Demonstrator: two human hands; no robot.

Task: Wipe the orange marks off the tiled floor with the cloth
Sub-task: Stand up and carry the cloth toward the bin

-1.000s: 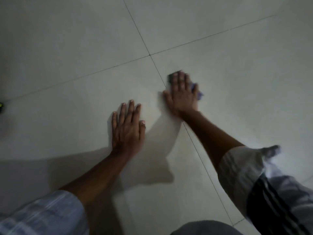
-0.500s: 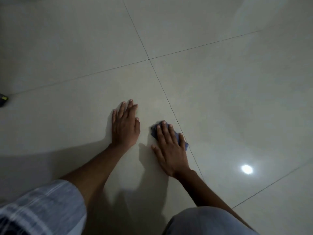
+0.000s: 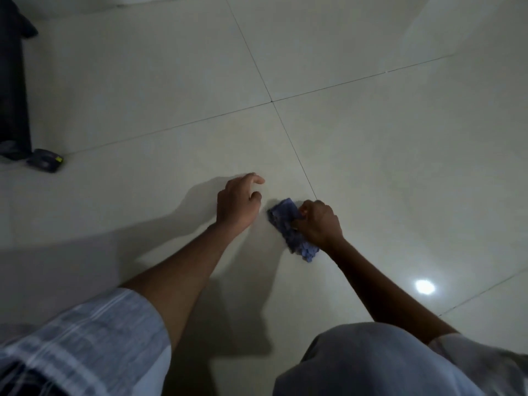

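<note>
Dimly lit, no orange marks show; right hand (image 3: 318,222) fisted around the cloth (image 3: 288,227) on the floor (image 3: 400,167), left hand (image 3: 238,202) loosely curled, empty.

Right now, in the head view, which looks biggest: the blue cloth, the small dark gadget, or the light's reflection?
1. blue cloth
2. small dark gadget, though it lies farther away, so this is unsure
3. light's reflection

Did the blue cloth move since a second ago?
Yes. The blue cloth slid back toward the person, farther from the tile-line crossing.
</note>
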